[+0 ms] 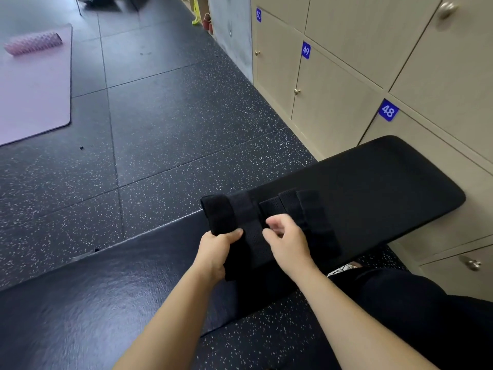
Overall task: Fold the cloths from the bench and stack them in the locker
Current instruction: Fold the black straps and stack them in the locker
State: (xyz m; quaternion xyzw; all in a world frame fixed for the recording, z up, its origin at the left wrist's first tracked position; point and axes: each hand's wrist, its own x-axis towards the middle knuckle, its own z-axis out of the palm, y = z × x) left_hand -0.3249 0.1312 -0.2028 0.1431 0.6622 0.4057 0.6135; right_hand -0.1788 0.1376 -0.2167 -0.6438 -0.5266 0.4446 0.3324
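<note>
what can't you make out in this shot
Head view:
black cloth: near edge hidden behind left hand; folds blend into black bench.
right hand: fingertips curled and blurred, grip unclear.
lockers: doors shut, insides hidden; upper rows cut off by the frame.

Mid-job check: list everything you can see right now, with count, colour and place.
cloth: one, black, on the bench's left end
bench: one, black padded, beside the lockers
lockers: several doors, beige, right side
number tags: three, blue, 48, 49, 50, at door corners
knobs: four, metal, on locker doors
floor: black speckled tiles
mat: one, lilac, floor upper left
roller: one, pink, on the mat
leg: one, in black, lower right
left hand: grips the cloth's left edge
right hand: fingers curled at the cloth's middle; grip unclear
</note>
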